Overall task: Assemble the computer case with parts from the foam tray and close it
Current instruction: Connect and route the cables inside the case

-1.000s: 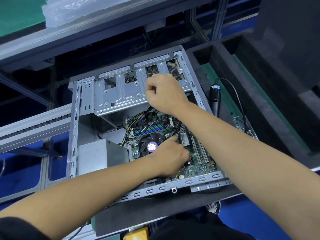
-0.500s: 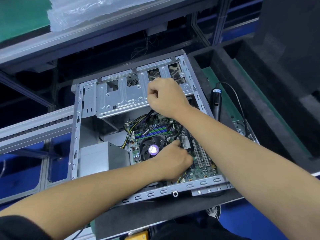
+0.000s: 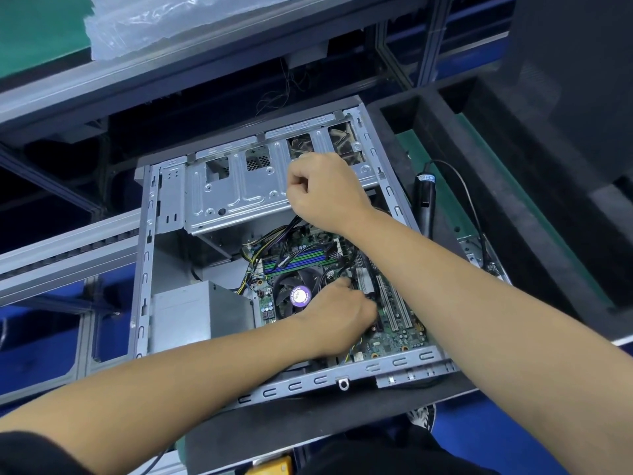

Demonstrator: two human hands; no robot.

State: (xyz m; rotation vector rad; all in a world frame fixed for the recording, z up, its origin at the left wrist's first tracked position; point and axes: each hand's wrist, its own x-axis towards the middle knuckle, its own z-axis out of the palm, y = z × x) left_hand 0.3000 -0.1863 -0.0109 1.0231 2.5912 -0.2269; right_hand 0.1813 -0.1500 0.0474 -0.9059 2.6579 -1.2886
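The computer case [image 3: 144,269] is lying open on its side at the centre of the view, and the foam tray [image 3: 513,207] is sitting just beside it at three o'clock, with a black screwdriver [image 3: 424,200] resting in it. The step in hand looks like wiring inside the case rather than closing it.

The left hand [image 3: 337,317] is reaching down onto the motherboard [image 3: 404,337], just beside the CPU fan [image 3: 294,293] at its four o'clock, with its fingers curling around a black cable [image 3: 325,272] there.

The right hand [image 3: 322,193] is hovering at twelve o'clock over the drive cage [image 3: 233,197], fingers curling into a fist; what it is pinching, if anything, I cannot tell.

Next, the connector probably needs seating squarely on its header, with the loose wires kept away from the fan blades before the side panel goes on.
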